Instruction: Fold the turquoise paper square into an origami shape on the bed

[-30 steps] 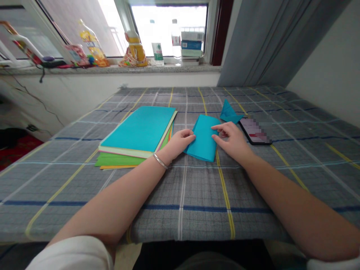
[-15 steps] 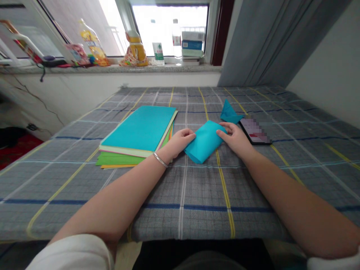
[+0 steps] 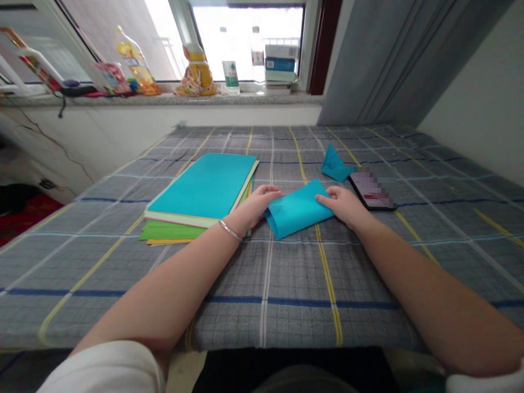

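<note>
A blue sheet of paper (image 3: 301, 210), bent over into a loose fold, is held between my two hands just above the plaid cloth. My left hand (image 3: 262, 204) pinches its left edge, thumb on the upper side. At the right edge, my right hand (image 3: 338, 203) grips the paper between thumb and fingers; some fingertips are hidden behind it. The rounded, unpressed fold shows at the lower left. Left of my left hand lies a stack of coloured paper (image 3: 204, 185), blue on top, with pale, green and orange sheets beneath.
A folded blue paper piece (image 3: 334, 165) stands beyond my right hand, touching or nearly touching a phone (image 3: 373, 190). The plaid cloth (image 3: 164, 305) covers the table. On the windowsill (image 3: 245, 100) stand bottles, a tube (image 3: 230, 75) and stacked boxes (image 3: 280, 64).
The blue sheet has turned so its long side lies more across my view, and its fold has flattened somewhat. My right hand has shifted slightly down and right.
</note>
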A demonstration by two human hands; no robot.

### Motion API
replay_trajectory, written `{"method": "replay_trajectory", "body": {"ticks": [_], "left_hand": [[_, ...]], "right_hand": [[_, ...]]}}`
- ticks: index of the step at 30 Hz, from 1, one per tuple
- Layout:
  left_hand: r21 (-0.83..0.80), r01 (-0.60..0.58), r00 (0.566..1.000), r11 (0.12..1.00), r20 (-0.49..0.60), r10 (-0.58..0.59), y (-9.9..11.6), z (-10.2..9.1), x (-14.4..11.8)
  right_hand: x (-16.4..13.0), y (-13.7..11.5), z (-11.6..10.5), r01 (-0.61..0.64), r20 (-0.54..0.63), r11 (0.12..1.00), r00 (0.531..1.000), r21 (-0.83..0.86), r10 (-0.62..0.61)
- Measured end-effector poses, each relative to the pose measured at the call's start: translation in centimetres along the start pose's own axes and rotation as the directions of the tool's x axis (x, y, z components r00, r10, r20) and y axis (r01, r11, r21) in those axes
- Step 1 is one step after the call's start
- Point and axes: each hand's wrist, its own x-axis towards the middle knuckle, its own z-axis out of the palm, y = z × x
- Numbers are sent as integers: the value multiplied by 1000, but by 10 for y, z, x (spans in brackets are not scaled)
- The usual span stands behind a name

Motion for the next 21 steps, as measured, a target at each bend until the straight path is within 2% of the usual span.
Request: {"method": "replay_trajectory", "body": {"ticks": [2,6,9,12,14,17,19,21], "left_hand": [[26,11,1000,1000,-28,-10,3,1,-2],[-90,-4,999,996,-40,0,7,2,-3],[-131,-37,996,991,-82,26,6,0,0],[-136,-147,986,980,-94,135,2,-2,2],[-74,-251,968,965,-17,250,1,-3,1],[206,-422,907,883,112,407,3,-3,-4],[438,-542,831,717,156,533,7,-4,-8],[563,-607,747,560,165,644,9,-4,-9]], "right_hand": [[2,3,-1,10,-77,1000,997,-6,-10],[7,7,-4,2,-249,1000,968,29,6],[10,10,-6,-6,-335,998,942,59,26],[12,11,-8,3,-364,998,931,66,21],[12,11,-8,4,-376,999,927,52,16],[9,8,-9,27,-411,999,911,29,-13],[6,3,-10,68,-437,997,898,28,-49],[1,-3,-13,109,-466,994,880,14,-90]]}}
